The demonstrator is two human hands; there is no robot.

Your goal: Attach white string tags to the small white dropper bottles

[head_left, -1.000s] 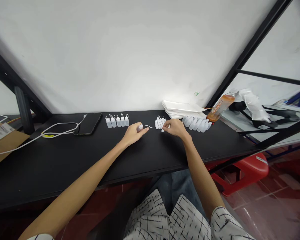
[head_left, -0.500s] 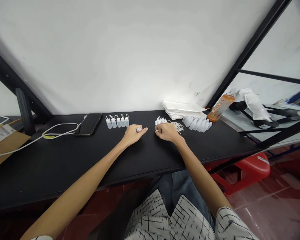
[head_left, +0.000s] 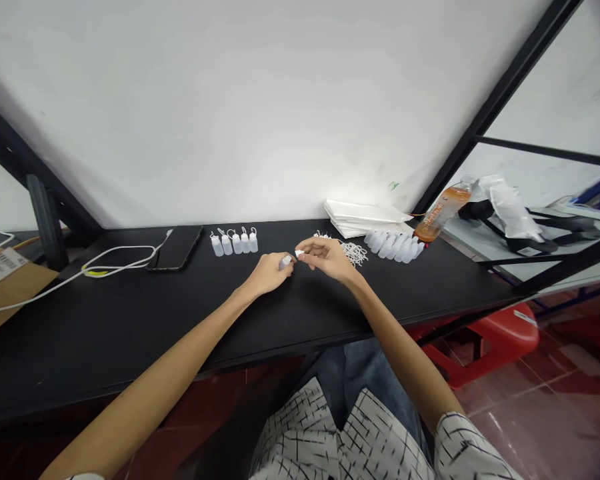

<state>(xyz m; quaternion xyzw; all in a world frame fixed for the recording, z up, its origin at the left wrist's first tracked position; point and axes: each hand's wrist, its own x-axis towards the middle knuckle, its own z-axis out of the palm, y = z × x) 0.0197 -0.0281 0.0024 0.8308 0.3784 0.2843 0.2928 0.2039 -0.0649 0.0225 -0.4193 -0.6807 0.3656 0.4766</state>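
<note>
My left hand (head_left: 270, 273) is wrapped round a small translucent squeeze bottle (head_left: 285, 263), its mouth end poking out by the thumb. Just right of it, my right hand (head_left: 329, 257) pinches a small white cap (head_left: 299, 253) between thumb and fingertips, slightly apart from the bottle. Behind the right hand lies a pile of white caps and looped cords (head_left: 354, 253), partly hidden by that hand. Several capped squeeze bottles (head_left: 237, 243) with cord loops stand in a row to the left. More bottles (head_left: 394, 246), seemingly without caps, lie close together on the right.
A phone (head_left: 177, 248) and a white cable (head_left: 117, 251) lie on the left of the black table (head_left: 180, 320), near a cardboard parcel (head_left: 17, 287). White sheets (head_left: 365, 217) are stacked against the wall. An orange drink bottle (head_left: 443, 212) leans at the right by the black frame.
My right hand has lifted from the pile and moved left with a cap. My left hand has shifted slightly right and turned the bottle towards it.
</note>
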